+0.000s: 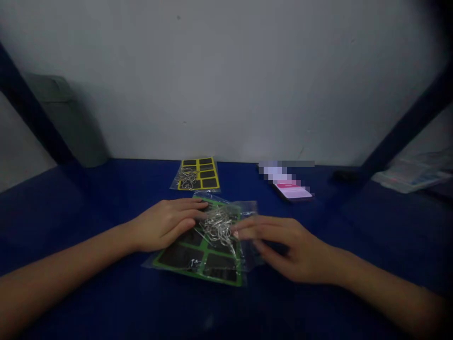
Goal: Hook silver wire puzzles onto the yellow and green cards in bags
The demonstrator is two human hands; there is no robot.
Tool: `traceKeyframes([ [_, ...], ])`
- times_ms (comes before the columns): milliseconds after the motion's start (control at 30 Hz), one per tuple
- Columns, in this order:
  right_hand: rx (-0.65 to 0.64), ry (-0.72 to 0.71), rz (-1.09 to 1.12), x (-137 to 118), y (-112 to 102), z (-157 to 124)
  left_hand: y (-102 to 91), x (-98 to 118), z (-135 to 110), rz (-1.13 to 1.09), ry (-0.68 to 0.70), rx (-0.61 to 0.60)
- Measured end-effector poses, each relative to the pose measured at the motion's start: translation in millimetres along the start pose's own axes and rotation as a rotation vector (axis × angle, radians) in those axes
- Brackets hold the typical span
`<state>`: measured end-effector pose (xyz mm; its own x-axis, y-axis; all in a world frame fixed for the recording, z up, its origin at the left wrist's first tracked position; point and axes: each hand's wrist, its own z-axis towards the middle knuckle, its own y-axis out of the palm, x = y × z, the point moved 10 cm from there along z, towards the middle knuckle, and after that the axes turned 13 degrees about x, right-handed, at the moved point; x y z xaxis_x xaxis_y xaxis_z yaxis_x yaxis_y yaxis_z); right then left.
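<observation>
A clear plastic bag with a green card of black squares (198, 259) lies on the blue table (106, 293) in front of me. A tangle of silver metal hooks (217, 225) sits inside it. My left hand (166, 224) rests flat on the bag's left side, fingers stretched out toward the hooks. My right hand (286, 245) is at the bag's right edge, its fingers extended and touching the plastic beside the hooks.
A second bag with a yellow card and hooks (196, 174) lies farther back. A phone with a lit screen (292, 189) sits at the back right. Dark blue frame bars (399, 132) slant at both sides. Papers (414, 174) lie far right.
</observation>
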<state>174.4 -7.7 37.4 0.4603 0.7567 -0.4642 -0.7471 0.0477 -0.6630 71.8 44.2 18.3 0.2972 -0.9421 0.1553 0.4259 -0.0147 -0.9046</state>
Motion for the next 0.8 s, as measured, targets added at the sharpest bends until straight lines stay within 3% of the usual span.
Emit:
traceKeyframes([
  [167,0.264,0.294,-0.098,46.9,-32.1,-3.5,-4.0,-10.2,-1.8,-0.09,-0.138,0.081],
  [267,0.212,0.408,-0.144,65.5,-27.6,-8.7,-5.3,-14.0,-2.9,-0.135,-0.196,0.12],
  [367,0.118,0.447,-0.146,69.1,-14.6,-11.3,-6.5,-15.2,-2.0,-0.186,-0.241,0.137],
  [567,0.143,0.525,-0.111,72.9,-10.0,-12.9,-8.6,-26.0,-1.0,-0.315,-0.424,0.193],
  [800,0.135,0.421,-0.177,56.4,-11.9,-8.5,-13.4,-28.1,-2.6,-0.349,-0.487,0.231],
])
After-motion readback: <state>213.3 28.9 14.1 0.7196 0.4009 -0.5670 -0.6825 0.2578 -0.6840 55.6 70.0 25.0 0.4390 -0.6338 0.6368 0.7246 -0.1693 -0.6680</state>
